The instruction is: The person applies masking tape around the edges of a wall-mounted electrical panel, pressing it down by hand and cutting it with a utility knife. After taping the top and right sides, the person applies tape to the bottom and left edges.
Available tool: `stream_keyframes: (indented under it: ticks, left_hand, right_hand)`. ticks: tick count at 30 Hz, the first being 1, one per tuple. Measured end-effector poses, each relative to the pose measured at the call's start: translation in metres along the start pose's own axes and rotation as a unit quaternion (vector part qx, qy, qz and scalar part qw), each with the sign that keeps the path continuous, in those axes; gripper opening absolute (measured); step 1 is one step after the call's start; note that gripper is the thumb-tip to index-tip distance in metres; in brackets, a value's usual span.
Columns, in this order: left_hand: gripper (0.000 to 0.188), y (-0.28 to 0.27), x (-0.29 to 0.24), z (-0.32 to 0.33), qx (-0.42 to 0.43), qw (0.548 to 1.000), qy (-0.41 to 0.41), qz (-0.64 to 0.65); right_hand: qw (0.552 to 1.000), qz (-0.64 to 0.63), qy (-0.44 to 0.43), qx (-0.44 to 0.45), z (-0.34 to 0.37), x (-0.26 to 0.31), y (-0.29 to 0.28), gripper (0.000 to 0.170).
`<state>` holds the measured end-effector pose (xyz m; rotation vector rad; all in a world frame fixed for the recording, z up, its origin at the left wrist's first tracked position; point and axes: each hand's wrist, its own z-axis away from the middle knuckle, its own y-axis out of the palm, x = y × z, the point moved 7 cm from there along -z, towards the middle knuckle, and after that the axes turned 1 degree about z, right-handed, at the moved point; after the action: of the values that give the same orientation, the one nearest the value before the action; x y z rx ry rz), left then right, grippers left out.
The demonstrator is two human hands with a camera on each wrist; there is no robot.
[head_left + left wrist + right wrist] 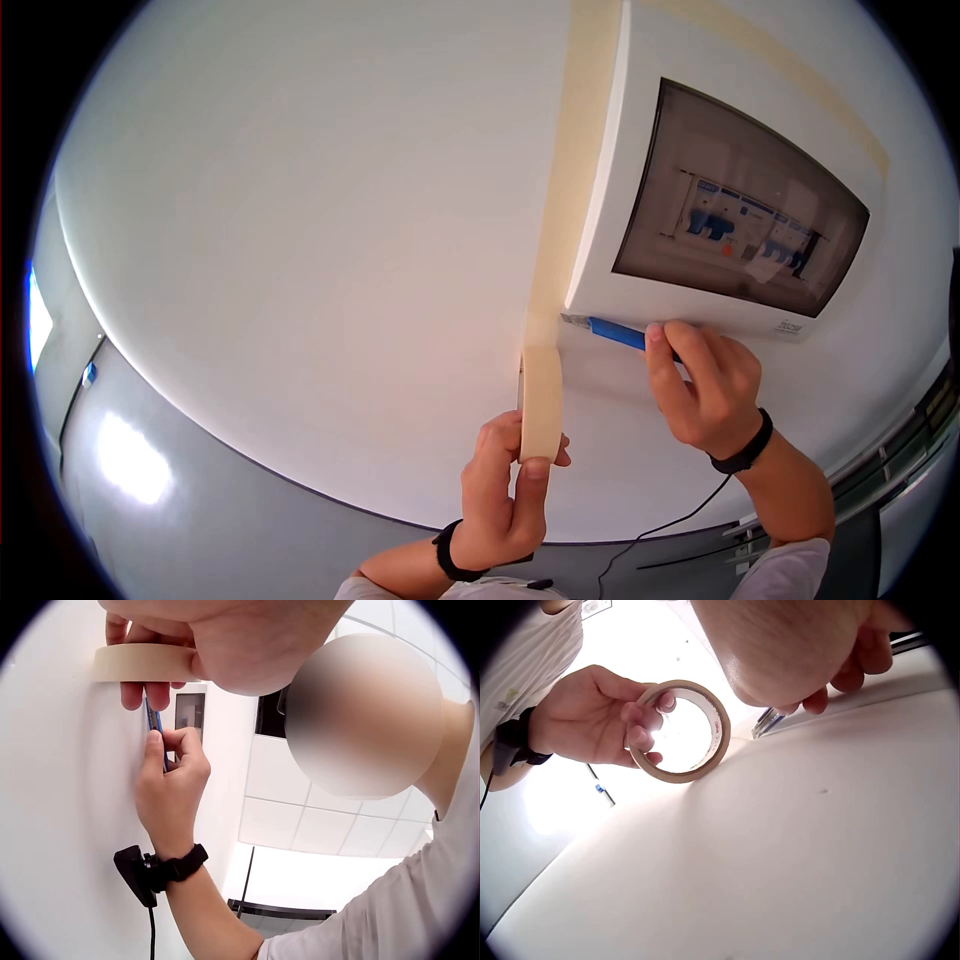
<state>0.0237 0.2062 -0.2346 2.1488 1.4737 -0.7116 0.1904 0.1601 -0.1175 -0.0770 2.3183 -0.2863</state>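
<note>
My left hand (503, 495) grips a roll of masking tape (542, 405), its fingers through the ring and the thumb on the outer face. From the roll a strip of tape (568, 200) runs up the white wall along the left side of the breaker box (600, 230). In my right hand (705, 385) a blue utility knife (620, 333) is held between thumb and fingers. The knife's blade (575, 320) is out and points left, right by the tape strip just below the box's lower left corner. In the right wrist view the roll (718, 754) shows its open ring.
The breaker box has a dark see-through cover (650, 200) over its switches. Another tape strip (830, 95) runs along the box's top edge. A thin black cable (670, 522) hangs from the right wristband (745, 445). Grey floor (200, 530) shows at lower left.
</note>
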Motion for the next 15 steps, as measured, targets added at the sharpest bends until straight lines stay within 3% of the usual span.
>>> stream_keyframes:
  ticks: [15]
  left_hand:
    - [0.025, 0.023, 0.004, -0.003, -0.008, 0.997, -0.062, 0.053]
  right_hand:
    - [1.000, -0.015, 0.023, 0.012, 0.026, -0.016, 0.005, 0.015]
